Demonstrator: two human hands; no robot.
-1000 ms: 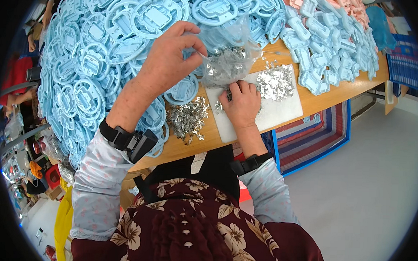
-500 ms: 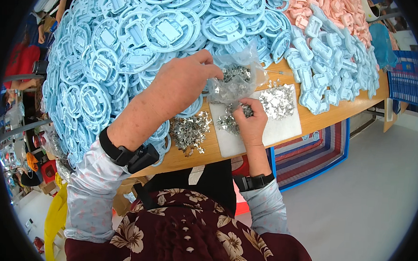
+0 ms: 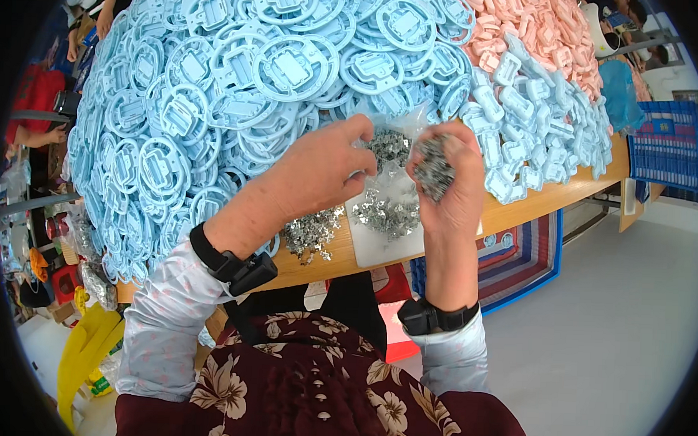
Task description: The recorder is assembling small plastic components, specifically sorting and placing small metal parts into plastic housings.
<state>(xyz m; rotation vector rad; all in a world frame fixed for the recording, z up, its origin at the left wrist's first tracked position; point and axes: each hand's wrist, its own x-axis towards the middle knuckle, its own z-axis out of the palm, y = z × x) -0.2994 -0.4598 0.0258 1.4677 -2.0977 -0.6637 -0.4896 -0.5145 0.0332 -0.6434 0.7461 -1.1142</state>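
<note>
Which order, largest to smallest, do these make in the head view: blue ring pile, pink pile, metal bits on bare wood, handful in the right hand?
1. Blue ring pile
2. Pink pile
3. Metal bits on bare wood and handful in the right hand: too alike to rank.

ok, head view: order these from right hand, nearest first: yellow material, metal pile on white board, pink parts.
1. Metal pile on white board: just left of right hand.
2. Pink parts: beyond, upper right.
3. Yellow material: far lower left.
</note>
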